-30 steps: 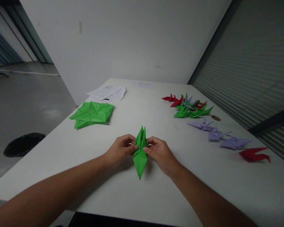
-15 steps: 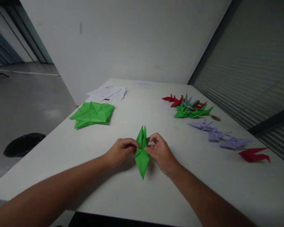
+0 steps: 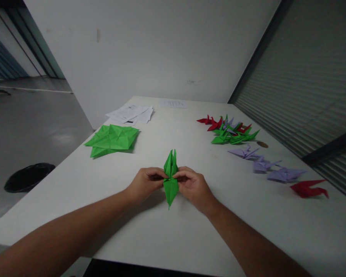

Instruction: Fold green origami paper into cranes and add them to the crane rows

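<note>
A folded green paper is held over the near middle of the white table, with two narrow points toward the far side and one wide point toward me. My left hand pinches its left edge at mid-height. On the opposite edge, my right hand is closed on the paper, thumb and fingers near its centre crease. Creased green sheets lie in a stack at the left. A pile of green, red and purple paper cranes is at the right.
Purple cranes and a red crane line the right side, near a brown round object. White printed papers lie at the back left. A black-lined bin stands on the floor at left.
The green paper has shifted slightly left and away from me. My right hand's fingers have lowered and closed further around its right edge.
</note>
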A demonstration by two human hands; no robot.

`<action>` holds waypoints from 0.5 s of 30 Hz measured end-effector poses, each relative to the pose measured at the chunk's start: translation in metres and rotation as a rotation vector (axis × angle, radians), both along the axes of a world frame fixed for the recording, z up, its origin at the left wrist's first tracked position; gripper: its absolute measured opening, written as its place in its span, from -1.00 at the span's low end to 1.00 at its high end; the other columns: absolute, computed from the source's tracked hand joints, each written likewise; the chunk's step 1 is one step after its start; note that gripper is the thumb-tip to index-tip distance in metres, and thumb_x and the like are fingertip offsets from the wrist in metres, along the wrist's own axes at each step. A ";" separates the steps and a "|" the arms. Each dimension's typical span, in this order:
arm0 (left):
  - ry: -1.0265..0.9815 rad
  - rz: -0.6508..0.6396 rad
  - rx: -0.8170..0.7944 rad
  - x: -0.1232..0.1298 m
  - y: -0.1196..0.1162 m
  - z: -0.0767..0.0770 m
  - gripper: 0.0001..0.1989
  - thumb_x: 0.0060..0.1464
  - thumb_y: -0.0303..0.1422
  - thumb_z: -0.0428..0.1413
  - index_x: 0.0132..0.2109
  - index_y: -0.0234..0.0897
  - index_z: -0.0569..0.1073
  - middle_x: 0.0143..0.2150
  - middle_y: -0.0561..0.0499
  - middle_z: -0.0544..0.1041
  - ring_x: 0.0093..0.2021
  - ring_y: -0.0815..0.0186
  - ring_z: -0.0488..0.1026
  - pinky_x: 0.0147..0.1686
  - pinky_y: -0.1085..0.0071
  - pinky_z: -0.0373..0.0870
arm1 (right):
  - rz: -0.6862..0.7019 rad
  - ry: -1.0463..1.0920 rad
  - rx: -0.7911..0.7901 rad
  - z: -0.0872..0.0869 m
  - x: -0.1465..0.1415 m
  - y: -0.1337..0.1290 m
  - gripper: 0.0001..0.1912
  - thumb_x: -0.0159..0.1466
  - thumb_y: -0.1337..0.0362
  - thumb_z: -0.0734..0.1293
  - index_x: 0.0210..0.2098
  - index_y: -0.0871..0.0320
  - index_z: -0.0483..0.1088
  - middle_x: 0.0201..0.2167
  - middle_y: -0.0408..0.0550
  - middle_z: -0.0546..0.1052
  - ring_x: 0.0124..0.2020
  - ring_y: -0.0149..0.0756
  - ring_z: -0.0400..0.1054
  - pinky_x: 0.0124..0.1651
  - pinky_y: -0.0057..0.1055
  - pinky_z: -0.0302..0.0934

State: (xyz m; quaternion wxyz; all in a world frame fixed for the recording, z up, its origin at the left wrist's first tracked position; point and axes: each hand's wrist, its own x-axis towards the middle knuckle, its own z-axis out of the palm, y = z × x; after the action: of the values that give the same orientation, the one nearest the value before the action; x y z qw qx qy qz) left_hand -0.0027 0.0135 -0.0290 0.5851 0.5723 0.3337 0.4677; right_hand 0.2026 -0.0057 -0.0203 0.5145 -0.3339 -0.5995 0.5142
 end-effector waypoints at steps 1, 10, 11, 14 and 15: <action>-0.007 0.005 -0.008 0.000 0.001 0.000 -0.81 -0.06 -0.29 0.43 -0.31 -0.29 0.65 -0.28 -0.05 0.67 -0.27 0.29 0.59 -0.17 0.36 0.53 | 0.003 0.014 0.003 -0.001 -0.001 0.000 -0.82 0.13 0.32 0.53 -0.24 0.03 0.61 -0.13 -0.04 0.51 -0.10 -0.22 0.48 -0.02 -0.26 0.44; 0.026 -0.018 0.017 -0.001 0.000 0.000 -0.84 -0.02 -0.32 0.40 -0.35 -0.32 0.62 -0.25 -0.07 0.68 -0.26 0.31 0.59 -0.19 0.41 0.50 | -0.060 -0.078 0.028 -0.005 0.002 0.003 -0.85 0.17 0.19 0.56 -0.36 0.11 0.58 -0.30 -0.06 0.56 -0.25 -0.26 0.47 -0.19 -0.33 0.37; 0.034 -0.018 0.009 -0.001 -0.001 0.000 -0.82 -0.01 -0.32 0.40 -0.35 -0.33 0.61 -0.27 -0.06 0.68 -0.28 0.32 0.58 -0.21 0.41 0.49 | -0.062 -0.079 -0.006 -0.006 0.001 0.003 -0.83 0.17 0.18 0.56 -0.37 0.11 0.55 -0.32 -0.07 0.56 -0.28 -0.26 0.47 -0.19 -0.33 0.36; 0.015 -0.013 -0.040 0.000 -0.002 0.000 -0.76 -0.02 -0.32 0.41 -0.37 -0.34 0.51 -0.37 0.00 0.63 -0.35 0.36 0.56 -0.29 0.44 0.46 | -0.072 -0.070 -0.119 -0.007 -0.001 0.001 -0.76 0.15 0.18 0.56 -0.38 0.12 0.46 -0.39 -0.13 0.55 -0.35 -0.29 0.46 -0.24 -0.33 0.35; -0.010 -0.014 -0.059 0.002 -0.003 0.000 -0.72 -0.03 -0.33 0.42 -0.37 -0.34 0.47 -0.38 0.02 0.62 -0.36 0.37 0.56 -0.30 0.45 0.45 | -0.076 -0.061 -0.146 -0.007 -0.001 0.001 -0.75 0.15 0.19 0.56 -0.38 0.12 0.43 -0.41 -0.14 0.55 -0.37 -0.30 0.46 -0.25 -0.33 0.35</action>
State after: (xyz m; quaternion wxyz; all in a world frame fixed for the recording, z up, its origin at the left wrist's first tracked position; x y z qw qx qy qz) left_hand -0.0012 0.0106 -0.0287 0.6066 0.5548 0.3403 0.4565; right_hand 0.2015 -0.0049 -0.0275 0.4897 -0.4084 -0.5627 0.5261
